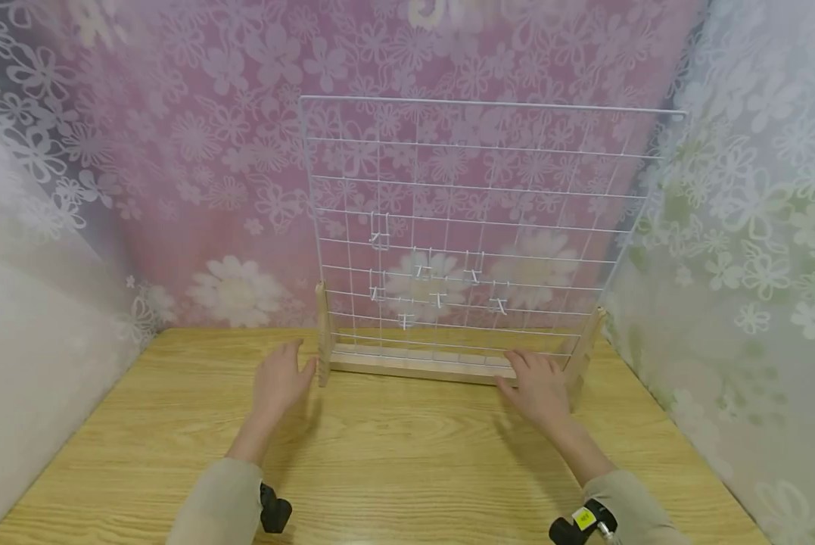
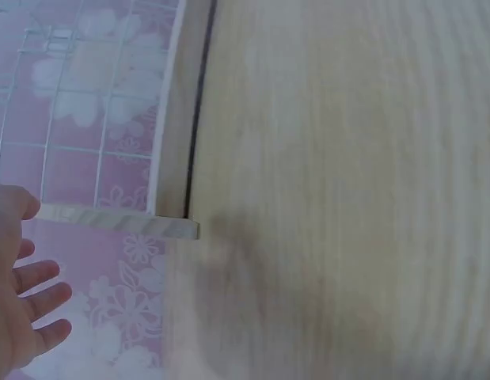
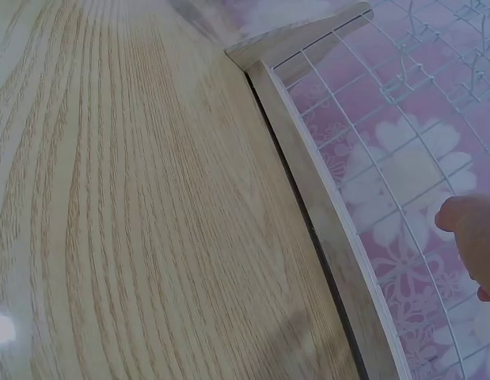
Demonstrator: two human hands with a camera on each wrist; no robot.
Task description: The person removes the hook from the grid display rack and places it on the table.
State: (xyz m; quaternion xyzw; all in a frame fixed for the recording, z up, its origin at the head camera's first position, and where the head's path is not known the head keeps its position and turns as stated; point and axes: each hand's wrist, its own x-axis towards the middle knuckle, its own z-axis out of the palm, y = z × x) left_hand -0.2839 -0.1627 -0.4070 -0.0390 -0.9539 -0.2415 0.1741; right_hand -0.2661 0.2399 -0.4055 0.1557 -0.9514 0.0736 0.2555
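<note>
A white wire grid panel (image 1: 492, 105) stands upright in a wooden base with a long bottom bar (image 1: 414, 367), a left foot (image 1: 323, 333) and a right foot (image 1: 587, 341). Several white wire hooks (image 1: 421, 271) hang on its middle and lower part. My left hand (image 1: 281, 382) is just left of the left foot, fingers apart; in the left wrist view its thumb is right by that foot's tip (image 2: 118, 219). In front of the bar's right end is my right hand (image 1: 536, 386), with extended fingers overlapping the lower wires. Neither hand grips anything.
The stand rests on a wood-grain table (image 1: 393, 469). Behind it hangs a pink flowered curtain (image 1: 189, 189), with a pale flowered one (image 1: 754, 265) at the right and a white sheet (image 1: 32, 318) at the left. Each wrist wears a black camera mount (image 1: 274, 511).
</note>
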